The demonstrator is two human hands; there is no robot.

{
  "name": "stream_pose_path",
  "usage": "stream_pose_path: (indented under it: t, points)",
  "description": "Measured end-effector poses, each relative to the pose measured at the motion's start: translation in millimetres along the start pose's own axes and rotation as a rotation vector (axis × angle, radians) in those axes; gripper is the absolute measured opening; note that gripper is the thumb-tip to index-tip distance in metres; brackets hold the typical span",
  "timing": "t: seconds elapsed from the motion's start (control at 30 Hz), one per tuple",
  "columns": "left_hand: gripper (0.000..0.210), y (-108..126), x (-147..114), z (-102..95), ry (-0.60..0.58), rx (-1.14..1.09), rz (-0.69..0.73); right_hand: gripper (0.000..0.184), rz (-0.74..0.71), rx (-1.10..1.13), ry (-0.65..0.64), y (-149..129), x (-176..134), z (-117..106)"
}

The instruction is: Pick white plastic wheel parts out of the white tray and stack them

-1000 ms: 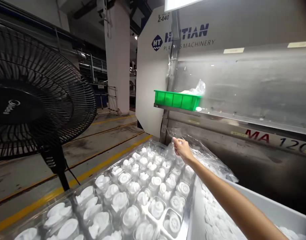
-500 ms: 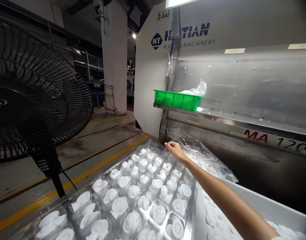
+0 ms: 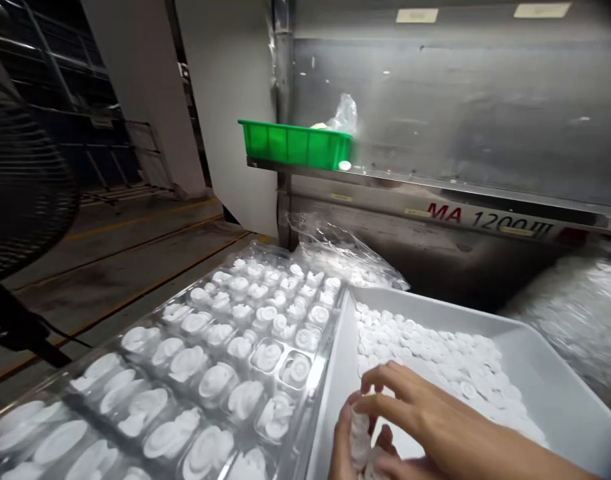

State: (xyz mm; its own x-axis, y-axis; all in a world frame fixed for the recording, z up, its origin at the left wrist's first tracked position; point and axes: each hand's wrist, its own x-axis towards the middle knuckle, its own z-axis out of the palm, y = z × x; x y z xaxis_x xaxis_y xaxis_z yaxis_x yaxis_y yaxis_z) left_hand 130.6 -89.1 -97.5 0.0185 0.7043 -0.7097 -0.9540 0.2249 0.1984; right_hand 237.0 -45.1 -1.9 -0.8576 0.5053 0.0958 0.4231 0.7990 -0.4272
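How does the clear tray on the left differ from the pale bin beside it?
The clear tray is see-through, while the pale bin looks solid grey-white. The tray is divided into many small pockets; the bin is one open space. In the tray, white pieces sit clustered in pockets, whereas the bin's pieces lie spread loosely. Both hold small white pieces.

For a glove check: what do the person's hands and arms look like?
The right hand is ungloved, with no ring or marking visible. Its forearm is bare, with no sleeve or watch showing. The left hand, only partly in view, also shows no glove.
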Motion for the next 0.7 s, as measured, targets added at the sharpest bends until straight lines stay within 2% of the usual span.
stream_pose_path:
  t: [0.1,0.27,0.33,0.4,0.7]
  points:
    - [0.034,-3.5,-13.2,10.4,-0.018,0.038,-0.040,0.031,0.007,-0.110,0.088,6.4,-31.6,23.0]
    - [0.038,-12.6,-28.3,19.8,-0.062,0.087,-0.099,0.019,0.000,-0.087,0.313,15.7,-51.5,46.8]
    - [0.038,-18.5,-30.3,22.7,-0.086,0.099,-0.119,0.011,-0.017,-0.118,0.399,13.7,-58.5,49.0]
    - [0.038,-24.5,-32.4,25.8,-0.103,0.119,-0.146,0.010,-0.030,-0.171,0.461,11.5,-64.5,49.2]
    - [0.041,-43.8,-39.5,40.1,-0.137,0.157,-0.180,0.019,-0.004,-0.307,0.537,14.6,-77.0,48.4]
